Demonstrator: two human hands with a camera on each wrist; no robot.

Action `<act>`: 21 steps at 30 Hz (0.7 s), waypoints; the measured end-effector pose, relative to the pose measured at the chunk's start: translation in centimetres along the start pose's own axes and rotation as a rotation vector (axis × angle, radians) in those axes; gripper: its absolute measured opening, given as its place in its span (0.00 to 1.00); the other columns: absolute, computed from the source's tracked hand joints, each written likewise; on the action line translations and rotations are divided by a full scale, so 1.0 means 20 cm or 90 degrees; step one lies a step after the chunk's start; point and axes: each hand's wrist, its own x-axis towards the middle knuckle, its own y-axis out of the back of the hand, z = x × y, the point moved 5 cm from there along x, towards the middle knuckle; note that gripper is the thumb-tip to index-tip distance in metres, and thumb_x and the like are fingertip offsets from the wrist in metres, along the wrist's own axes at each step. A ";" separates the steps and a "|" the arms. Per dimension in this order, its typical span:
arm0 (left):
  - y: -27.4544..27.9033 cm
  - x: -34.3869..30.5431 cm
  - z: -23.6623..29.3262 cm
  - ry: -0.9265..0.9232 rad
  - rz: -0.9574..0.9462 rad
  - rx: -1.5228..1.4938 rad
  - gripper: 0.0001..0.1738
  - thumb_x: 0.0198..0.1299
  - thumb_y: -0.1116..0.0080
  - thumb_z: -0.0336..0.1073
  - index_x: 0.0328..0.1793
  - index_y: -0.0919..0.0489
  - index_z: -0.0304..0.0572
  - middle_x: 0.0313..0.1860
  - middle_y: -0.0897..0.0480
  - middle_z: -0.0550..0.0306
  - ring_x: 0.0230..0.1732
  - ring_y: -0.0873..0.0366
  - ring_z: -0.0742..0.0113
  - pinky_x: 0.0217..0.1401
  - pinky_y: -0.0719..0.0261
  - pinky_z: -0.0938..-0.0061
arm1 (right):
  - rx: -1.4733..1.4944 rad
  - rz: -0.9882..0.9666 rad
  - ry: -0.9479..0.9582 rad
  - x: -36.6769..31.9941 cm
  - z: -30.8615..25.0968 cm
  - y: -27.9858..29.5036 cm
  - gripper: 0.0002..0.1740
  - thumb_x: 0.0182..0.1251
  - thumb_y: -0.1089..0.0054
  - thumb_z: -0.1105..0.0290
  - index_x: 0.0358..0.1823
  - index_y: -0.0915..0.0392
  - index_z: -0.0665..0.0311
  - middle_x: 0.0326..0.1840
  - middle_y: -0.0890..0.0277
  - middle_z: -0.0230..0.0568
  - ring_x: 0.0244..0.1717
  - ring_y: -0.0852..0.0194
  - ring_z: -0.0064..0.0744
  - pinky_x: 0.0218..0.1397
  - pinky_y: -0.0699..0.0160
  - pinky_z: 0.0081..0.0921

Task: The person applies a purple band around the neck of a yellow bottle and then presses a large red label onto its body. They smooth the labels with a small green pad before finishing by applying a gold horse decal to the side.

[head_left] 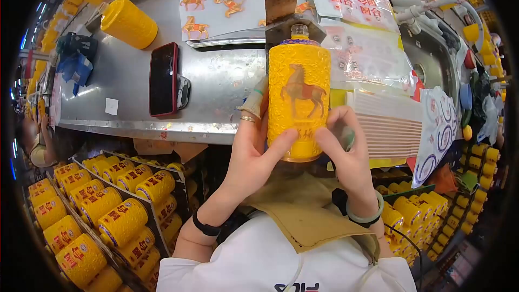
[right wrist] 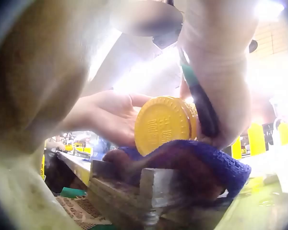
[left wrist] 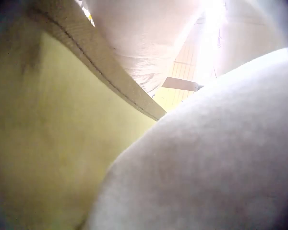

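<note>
A yellow embossed bottle (head_left: 299, 94) with a glass neck lies with its horse picture (head_left: 304, 92) facing up. My left hand (head_left: 253, 151) grips its left side, thumb pressed on the lower front; a cloth finger cover (head_left: 254, 101) and a ring show on it. From the lower right, my right hand (head_left: 350, 154) holds the bottle, thumb on the lettering under the horse and index finger bent. The right wrist view shows the bottle's round base (right wrist: 158, 125) over a purple towel (right wrist: 216, 158). Apron and sleeve fill the left wrist view.
On the metal table (head_left: 216, 94) are a phone (head_left: 163, 79), another yellow bottle (head_left: 130, 22) and a sheet of horse stickers (head_left: 221, 11). Printed transfer sheets (head_left: 357, 0) and a striped stack (head_left: 386, 124) lie right, near a sink (head_left: 432, 57). Crated yellow bottles (head_left: 121, 219) stand below left.
</note>
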 end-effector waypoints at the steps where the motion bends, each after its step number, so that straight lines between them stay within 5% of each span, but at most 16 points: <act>1: 0.00 0.00 0.00 -0.001 -0.002 0.007 0.45 0.71 0.42 0.20 0.88 0.54 0.32 0.85 0.43 0.44 0.85 0.45 0.55 0.87 0.46 0.60 | 0.000 0.000 0.000 0.00 0.00 0.00 0.16 0.71 0.28 0.68 0.46 0.30 0.62 0.38 0.36 0.25 0.40 0.40 0.18 0.47 0.35 0.19; 12: 0.01 -0.01 -0.02 0.048 0.040 -0.085 0.44 0.72 0.44 0.22 0.88 0.54 0.31 0.86 0.44 0.45 0.86 0.46 0.56 0.87 0.49 0.60 | 0.083 -0.011 -0.081 0.01 -0.01 0.00 0.13 0.73 0.30 0.69 0.44 0.30 0.61 0.38 0.35 0.25 0.40 0.40 0.16 0.44 0.36 0.17; 18: 0.00 -0.01 -0.01 0.007 0.004 0.028 0.47 0.71 0.41 0.22 0.89 0.56 0.32 0.86 0.44 0.45 0.86 0.46 0.56 0.87 0.49 0.60 | -0.029 0.020 0.013 0.01 -0.02 -0.02 0.13 0.74 0.32 0.69 0.43 0.30 0.61 0.38 0.35 0.25 0.40 0.39 0.15 0.44 0.35 0.17; 21: 0.00 -0.02 -0.01 0.028 0.013 -0.010 0.46 0.71 0.42 0.22 0.89 0.55 0.32 0.86 0.44 0.45 0.86 0.46 0.56 0.87 0.49 0.60 | 0.037 0.006 -0.034 0.01 0.00 -0.01 0.13 0.74 0.32 0.69 0.44 0.30 0.61 0.39 0.35 0.25 0.41 0.39 0.16 0.46 0.35 0.17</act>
